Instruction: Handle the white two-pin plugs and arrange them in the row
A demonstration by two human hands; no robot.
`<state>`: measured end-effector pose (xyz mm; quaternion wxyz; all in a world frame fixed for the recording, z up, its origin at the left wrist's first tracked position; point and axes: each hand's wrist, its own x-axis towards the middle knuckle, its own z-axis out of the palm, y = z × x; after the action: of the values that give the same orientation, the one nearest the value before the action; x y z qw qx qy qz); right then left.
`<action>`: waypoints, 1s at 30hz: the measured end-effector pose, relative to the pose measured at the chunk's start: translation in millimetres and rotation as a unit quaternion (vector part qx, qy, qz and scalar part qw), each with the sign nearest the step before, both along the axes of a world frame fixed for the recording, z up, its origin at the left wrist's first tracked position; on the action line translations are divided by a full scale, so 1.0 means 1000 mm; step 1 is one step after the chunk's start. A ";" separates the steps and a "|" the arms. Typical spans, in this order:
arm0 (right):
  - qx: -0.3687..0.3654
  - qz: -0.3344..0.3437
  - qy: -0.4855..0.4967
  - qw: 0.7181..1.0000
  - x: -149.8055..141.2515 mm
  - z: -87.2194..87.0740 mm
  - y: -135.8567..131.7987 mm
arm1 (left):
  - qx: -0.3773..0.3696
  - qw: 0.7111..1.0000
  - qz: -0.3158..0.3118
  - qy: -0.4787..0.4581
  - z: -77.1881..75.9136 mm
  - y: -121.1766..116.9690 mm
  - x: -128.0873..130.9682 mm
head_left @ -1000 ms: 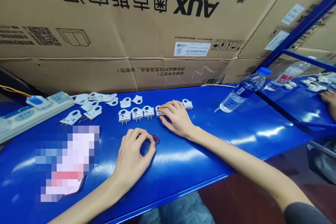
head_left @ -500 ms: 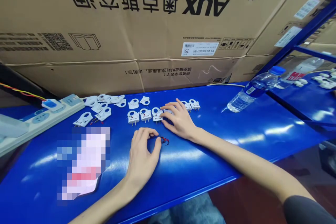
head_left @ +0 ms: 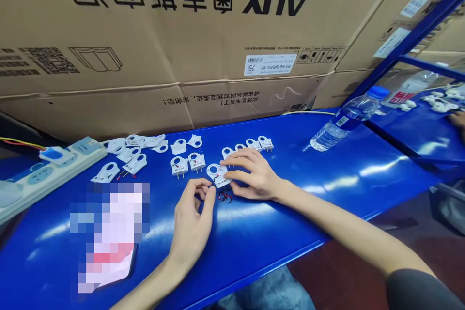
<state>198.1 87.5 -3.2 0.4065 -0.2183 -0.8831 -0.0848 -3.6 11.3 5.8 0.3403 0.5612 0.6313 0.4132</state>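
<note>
Head view: on the blue counter (head_left: 327, 189) lies a clear water bottle (head_left: 345, 118) on its side, blue cap on, with what looks like a little water in it; a second bottle (head_left: 410, 89) beyond the blue rail is only partly visible. My right hand (head_left: 254, 177) has its grip closed on a white plug body (head_left: 217, 174), fingertips on its far edge and thumb against its near side, holding it just above the counter between my two hands. My left hand (head_left: 194, 218) rests on the counter, thumb and forefinger pinched together just beside the plug; whether something sits between them I cannot tell. Small red and black parts (head_left: 225, 197) lie on the counter just under the plug, too tiny to make out. More white plug bodies (head_left: 187, 164) lie in rows behind my hands. A power strip (head_left: 43, 169) is cut off at the left edge. A patch on the near left of the counter is blurred out. Cardboard boxes (head_left: 203, 34) stand behind the counter.
</note>
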 end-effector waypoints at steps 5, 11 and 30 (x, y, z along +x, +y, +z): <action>0.013 0.004 -0.028 1.000 0.002 0.001 0.000 | 0.016 1.000 -0.012 0.001 -0.001 0.000 0.000; -0.022 0.000 -0.081 0.996 0.005 -0.001 0.000 | 0.021 1.000 -0.013 0.000 -0.003 0.000 -0.002; -0.208 -0.116 -0.024 0.971 -0.024 -0.019 0.022 | 0.099 0.978 -0.087 0.162 -0.013 -0.002 -0.003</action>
<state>174.5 109.8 -21.8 0.3187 -0.3969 -0.8594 0.0487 -6.9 9.7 -7.4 0.2105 0.7047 0.5824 0.3462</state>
